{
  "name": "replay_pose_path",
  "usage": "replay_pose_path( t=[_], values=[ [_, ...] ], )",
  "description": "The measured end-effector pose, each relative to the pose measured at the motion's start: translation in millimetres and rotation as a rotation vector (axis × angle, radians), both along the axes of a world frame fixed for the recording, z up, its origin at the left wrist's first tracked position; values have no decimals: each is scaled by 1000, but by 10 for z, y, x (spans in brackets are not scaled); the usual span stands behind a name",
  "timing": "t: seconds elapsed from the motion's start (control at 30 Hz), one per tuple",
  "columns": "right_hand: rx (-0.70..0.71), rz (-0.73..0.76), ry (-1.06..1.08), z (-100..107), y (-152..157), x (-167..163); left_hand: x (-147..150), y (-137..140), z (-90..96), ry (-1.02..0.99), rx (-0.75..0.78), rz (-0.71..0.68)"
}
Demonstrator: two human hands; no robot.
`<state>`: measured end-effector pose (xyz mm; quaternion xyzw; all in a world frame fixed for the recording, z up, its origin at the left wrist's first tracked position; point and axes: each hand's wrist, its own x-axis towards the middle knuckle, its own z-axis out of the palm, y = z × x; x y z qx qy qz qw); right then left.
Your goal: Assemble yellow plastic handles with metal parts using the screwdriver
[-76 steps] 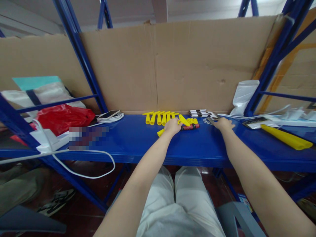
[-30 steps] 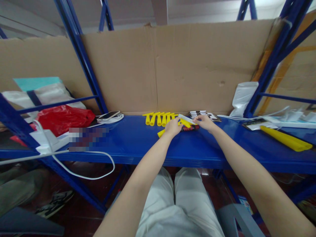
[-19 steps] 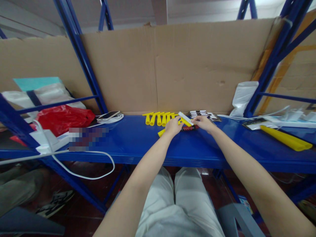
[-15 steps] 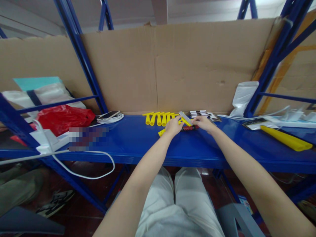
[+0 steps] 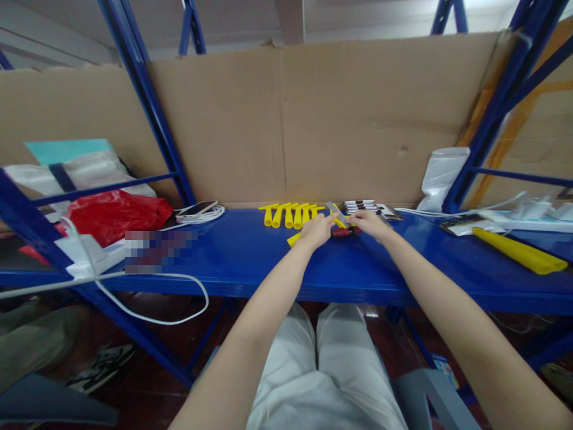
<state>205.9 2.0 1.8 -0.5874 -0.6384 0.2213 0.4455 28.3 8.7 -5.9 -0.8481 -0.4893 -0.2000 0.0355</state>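
Over the blue shelf, my left hand (image 5: 319, 229) is closed round a yellow scraper, whose yellow handle end (image 5: 293, 239) sticks out at the lower left. A flat grey blade (image 5: 336, 213) shows at its far end. My right hand (image 5: 369, 224) pinches the right end of that blade piece; its fingertips partly hide the contact. Just below, between the hands, lies a red and black tool (image 5: 342, 232), partly covered. Behind my left hand stands a row of several yellow T-shaped scrapers (image 5: 286, 216) with round, hollow handle ends facing me.
Behind the hands lie black-and-white packs (image 5: 359, 206). At the right are a long yellow tool (image 5: 519, 251) and a white bag (image 5: 443, 178). A phone (image 5: 197, 208) with coiled white cable, a red bag (image 5: 119, 216) and a power strip (image 5: 96, 257) sit left. Cardboard (image 5: 340, 119) closes the back.
My left hand has shifted slightly right, its fingers now reaching toward the blade. The blade has moved a little to the right. My right hand has barely moved.
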Motion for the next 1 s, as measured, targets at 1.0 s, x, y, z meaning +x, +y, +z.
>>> replay_pose_path(
  t=[1.0],
  values=[
    [23, -22, 23, 22, 2, -18, 24, -23, 2, 45, 43, 27]
  ],
)
